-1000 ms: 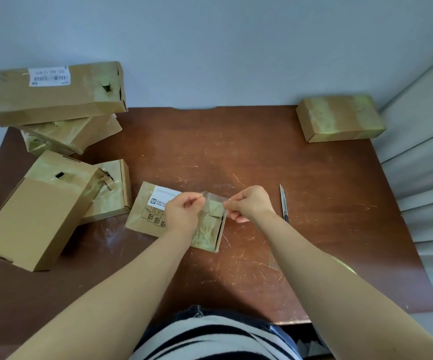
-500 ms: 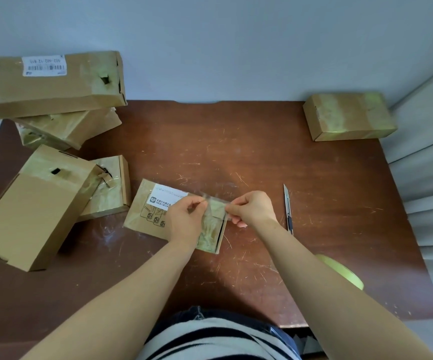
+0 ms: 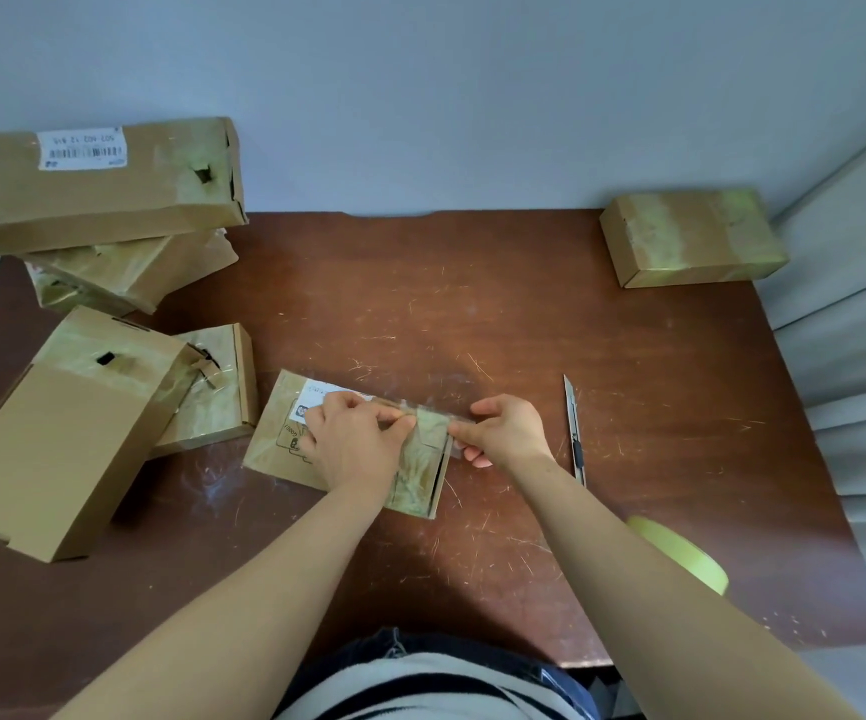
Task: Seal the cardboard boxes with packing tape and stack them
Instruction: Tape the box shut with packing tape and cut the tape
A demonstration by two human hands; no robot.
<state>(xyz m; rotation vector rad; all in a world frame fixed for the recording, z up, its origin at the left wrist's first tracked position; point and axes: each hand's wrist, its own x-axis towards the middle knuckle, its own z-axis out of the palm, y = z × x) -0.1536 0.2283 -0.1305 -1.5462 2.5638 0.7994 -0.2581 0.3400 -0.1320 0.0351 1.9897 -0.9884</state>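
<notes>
A small flat cardboard box (image 3: pixel 274 439) with a white label lies in the middle of the brown table (image 3: pixel 472 314). A clear strip of packing tape (image 3: pixel 433 415) stretches across its right end. My left hand (image 3: pixel 352 439) pinches the strip's left end over the box, and my right hand (image 3: pixel 506 431) pinches the right end just past the box's right edge. A yellow-green tape roll (image 3: pixel 680 550) lies at the front right, partly hidden by my right forearm.
A box cutter (image 3: pixel 573 431) lies right of my right hand. Several taped boxes are piled at the left: a long labelled one (image 3: pixel 93 184) on top, a large one (image 3: pixel 56 433) in front. One taped box (image 3: pixel 690 239) sits at the far right corner.
Both hands have lowered the tape strip onto the box's right end and moved slightly apart. The view shifted a little.
</notes>
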